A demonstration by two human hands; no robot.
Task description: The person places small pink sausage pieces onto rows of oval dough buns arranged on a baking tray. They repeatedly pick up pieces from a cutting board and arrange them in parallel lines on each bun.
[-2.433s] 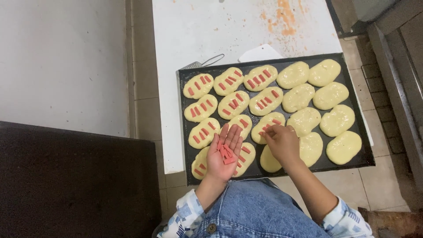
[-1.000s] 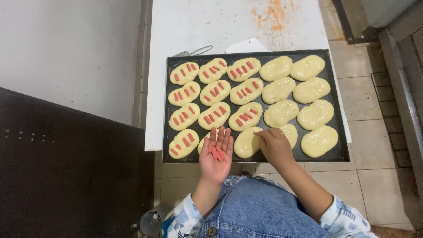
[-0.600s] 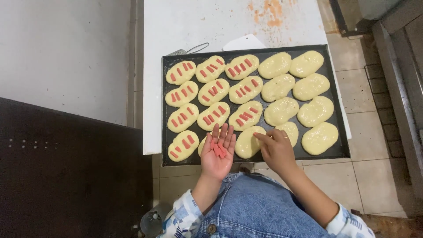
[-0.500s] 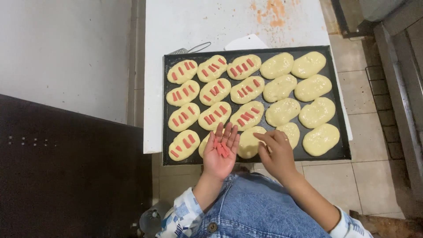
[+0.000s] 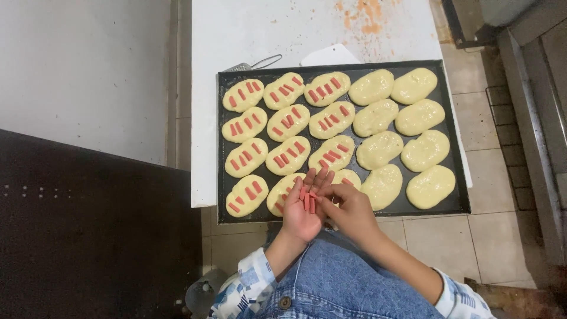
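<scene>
Tray (image 5: 455, 204): one dark rectangular baking sheet resting on a white table (image 5: 283, 29), its near edge overhanging the table's front. It holds pale yellow oval dough pieces (image 5: 378, 149) set in columns. The three left-hand columns carry short red sausage strips pressed across their tops in slanted rows, three or four per piece; one such topped piece (image 5: 287, 155) sits in the middle of the sheet. The two right-hand columns are plain, smooth and slightly glossy. Behind the tray lie a white scraper (image 5: 331, 56) and a wire-handled metal tool (image 5: 251, 65), both partly hidden by the tray's rim.

Left hand (image 5: 304, 212): palm up, fingers spread and flat, hovering over the tray's near edge. Several loose sausage strips (image 5: 307, 199) lie on the palm and finger bases, side by side, reddish-pink, short and stick-shaped.

Right hand (image 5: 348, 210): fingers curled, thumb and forefinger pinched together at the strips on the left palm; whether a strip is actually gripped cannot be told. This hand covers part of a plain dough piece in the front row.
</scene>
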